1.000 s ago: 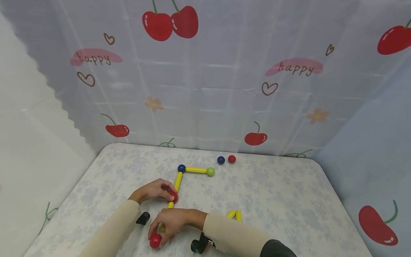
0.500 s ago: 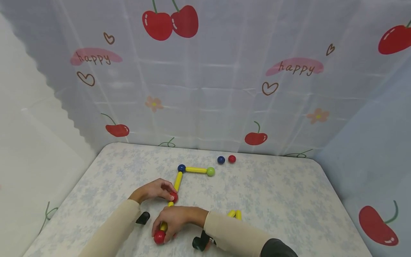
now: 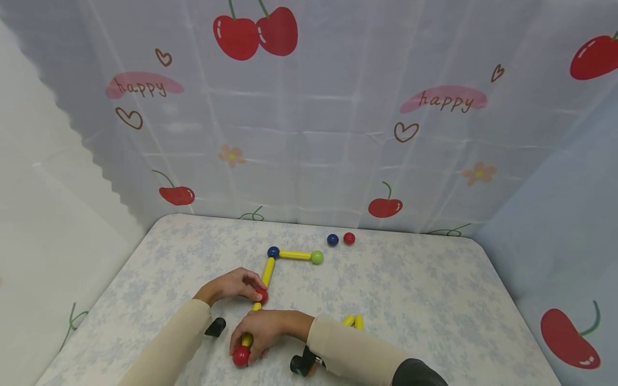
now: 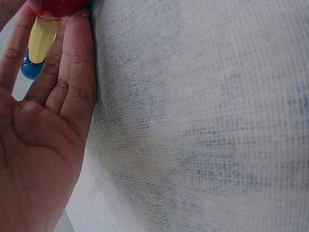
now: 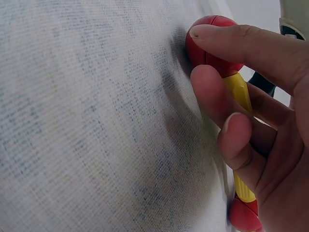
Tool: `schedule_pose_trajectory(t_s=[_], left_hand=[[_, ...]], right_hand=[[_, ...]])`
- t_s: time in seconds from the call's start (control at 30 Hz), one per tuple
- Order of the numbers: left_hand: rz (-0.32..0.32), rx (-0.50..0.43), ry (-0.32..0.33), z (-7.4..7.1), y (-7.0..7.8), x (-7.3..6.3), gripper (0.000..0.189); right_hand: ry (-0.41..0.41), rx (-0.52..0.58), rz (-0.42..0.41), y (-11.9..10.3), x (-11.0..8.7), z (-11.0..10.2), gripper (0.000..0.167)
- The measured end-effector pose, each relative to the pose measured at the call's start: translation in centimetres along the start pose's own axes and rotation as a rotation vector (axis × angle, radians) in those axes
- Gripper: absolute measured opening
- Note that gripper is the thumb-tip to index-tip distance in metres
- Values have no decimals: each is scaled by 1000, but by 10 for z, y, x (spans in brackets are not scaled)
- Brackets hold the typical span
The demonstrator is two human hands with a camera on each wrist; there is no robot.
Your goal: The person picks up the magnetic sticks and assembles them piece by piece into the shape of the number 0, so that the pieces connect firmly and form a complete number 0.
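Two loose balls behind the jointed chain, spare sticks right of both hands

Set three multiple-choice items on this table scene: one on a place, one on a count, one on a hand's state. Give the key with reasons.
1. Where do the loose blue ball and loose red ball lie?
A. Near the table's far edge
B. Under the left sleeve
C. Against the near edge

2. How many spare yellow rods lie by the right forearm?
A. Two
B. Four
C. None

3. What is the right hand doing?
A. Lying flat and idle
B. Pinching the near red ball at a yellow rod's end
C. Holding the green ball

Key: A, the pair sits beyond the rod chain; A, two lie side by side; B, the wrist view shows fingers curled round ball and rod.
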State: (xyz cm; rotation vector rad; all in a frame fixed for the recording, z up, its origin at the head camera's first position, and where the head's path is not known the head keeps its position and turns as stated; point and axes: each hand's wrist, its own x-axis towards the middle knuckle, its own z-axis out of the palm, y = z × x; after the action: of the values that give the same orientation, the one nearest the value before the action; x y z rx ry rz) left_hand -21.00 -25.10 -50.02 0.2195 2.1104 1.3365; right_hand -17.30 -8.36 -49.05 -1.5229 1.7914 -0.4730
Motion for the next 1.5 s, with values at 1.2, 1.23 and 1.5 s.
schedule_pose_trajectory(t_s=[1.2,1.23,1.5], left_hand=[[-9,27,17,-1,-3,4,26],[-13,28,19,-1,-3,4,26],[-11,40,14,0,-1,3,25]], right_hand=[[132,327,78,41,-108,-9,23],[128,314,69,43,-111,-7,23],[91,149,54,50,-126,6,24]])
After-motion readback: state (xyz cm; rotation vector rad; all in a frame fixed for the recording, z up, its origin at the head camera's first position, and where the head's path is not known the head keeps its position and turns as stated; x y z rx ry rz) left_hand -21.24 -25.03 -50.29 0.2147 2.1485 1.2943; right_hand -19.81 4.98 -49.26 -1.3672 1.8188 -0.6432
